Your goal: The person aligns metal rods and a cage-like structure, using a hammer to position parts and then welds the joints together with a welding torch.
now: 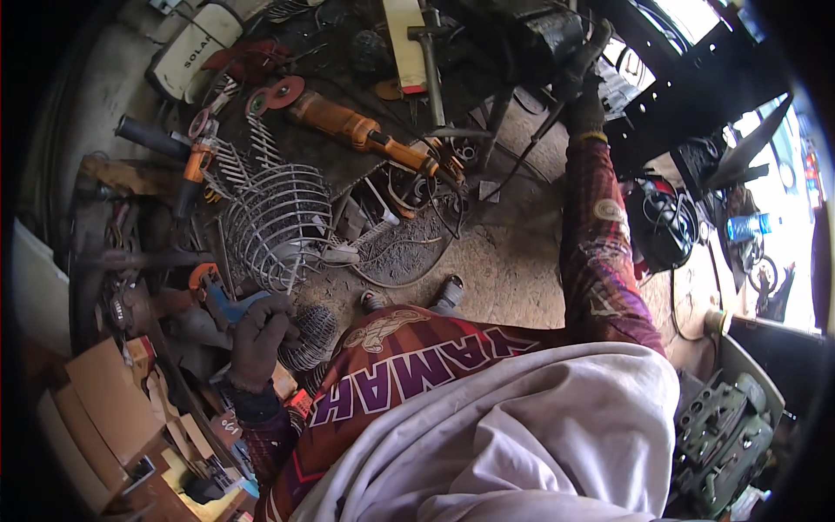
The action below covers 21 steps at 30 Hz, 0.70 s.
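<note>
My left hand (258,344), in a dark glove, is at lower left with its fingers curled together. Its fingertips are close to the lower end of a fish-like frame of curved metal rods (277,217); whether they grip it I cannot make out. Right beside that hand sits a rounded bundle of wire mesh (310,337). Stretched far forward at upper right, my right hand (588,74) is gloved too and looks closed around something dark. What it holds blends into the dark parts behind. An orange angle grinder (357,130) lies beyond the frame.
Left of the frame lies a smaller orange grinder (198,165). A hammer (429,65) rests at the far side. Cardboard boxes (113,396) stand at lower left. Dark metal plates (696,113) rise at right, with a black helmet-like object (665,226) below. A green-grey machine part (726,444) sits at lower right.
</note>
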Motion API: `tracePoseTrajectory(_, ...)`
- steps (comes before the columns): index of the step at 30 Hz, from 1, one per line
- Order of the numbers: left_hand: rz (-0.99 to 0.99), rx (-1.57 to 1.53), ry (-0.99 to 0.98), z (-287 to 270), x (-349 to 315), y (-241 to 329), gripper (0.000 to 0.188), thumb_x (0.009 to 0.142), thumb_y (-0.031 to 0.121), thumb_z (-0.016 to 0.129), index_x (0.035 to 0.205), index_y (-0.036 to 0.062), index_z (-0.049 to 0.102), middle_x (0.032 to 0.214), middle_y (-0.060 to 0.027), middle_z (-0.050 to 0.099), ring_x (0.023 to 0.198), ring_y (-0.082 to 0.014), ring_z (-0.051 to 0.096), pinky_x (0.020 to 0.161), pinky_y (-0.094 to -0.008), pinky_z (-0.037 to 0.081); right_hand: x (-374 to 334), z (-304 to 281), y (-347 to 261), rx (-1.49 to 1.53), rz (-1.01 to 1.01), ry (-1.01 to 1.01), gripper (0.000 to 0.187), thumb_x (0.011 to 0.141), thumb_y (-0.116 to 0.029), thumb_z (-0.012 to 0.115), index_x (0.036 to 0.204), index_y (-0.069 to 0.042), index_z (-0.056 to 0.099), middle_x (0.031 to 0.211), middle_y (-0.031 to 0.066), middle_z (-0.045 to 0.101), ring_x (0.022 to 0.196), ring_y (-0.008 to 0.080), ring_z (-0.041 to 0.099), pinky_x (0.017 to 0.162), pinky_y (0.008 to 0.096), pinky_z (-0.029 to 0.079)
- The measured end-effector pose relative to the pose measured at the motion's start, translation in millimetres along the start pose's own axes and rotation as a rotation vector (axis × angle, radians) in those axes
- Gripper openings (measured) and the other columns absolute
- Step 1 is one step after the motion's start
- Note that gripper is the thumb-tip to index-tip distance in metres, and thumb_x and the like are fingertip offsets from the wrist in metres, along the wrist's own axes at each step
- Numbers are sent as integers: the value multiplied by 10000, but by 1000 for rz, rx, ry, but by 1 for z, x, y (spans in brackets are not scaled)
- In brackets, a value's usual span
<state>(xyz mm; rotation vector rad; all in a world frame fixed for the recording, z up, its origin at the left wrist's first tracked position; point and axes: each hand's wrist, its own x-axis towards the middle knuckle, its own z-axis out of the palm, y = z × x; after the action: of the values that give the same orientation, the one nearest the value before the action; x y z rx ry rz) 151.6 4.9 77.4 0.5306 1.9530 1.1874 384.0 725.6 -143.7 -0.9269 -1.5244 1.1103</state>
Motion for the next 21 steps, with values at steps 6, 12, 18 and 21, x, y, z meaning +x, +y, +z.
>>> tracePoseTrajectory(6,-63,3,-29,21,-2,3,249,974,94,530,1204,24,592,965,-62,643,726,-117,641,671,-277,556,-34,17,-77,-732,-376,37,572,1025,-553,340,1297,-106,572,1044,127,700,955,273,674,848,413,522)
tracePoseTrajectory(12,50,-5,-154,38,17,11,351,970,69,498,1309,-7,552,1061,-94,653,812,-123,656,716,-286,549,-72,-56,-172,-865,-444,160,402,944,-327,637,1221,-40,594,1079,147,700,963,298,694,798,419,558)
tracePoseTrajectory(18,64,163,-526,47,32,33,362,941,57,513,1288,-20,581,1086,-122,676,877,-146,676,770,-290,550,-244,-80,-210,430,-170,61,485,1004,-341,558,1356,-11,501,1174,110,629,971,223,655,808,362,566)
tracePoseTrajectory(21,254,264,-693,57,36,40,326,935,82,540,1233,-32,610,1055,-135,683,908,-174,682,805,-308,545,-328,-45,-236,412,-303,83,524,1040,-363,501,1411,1,440,1207,103,608,969,210,655,812,343,567)
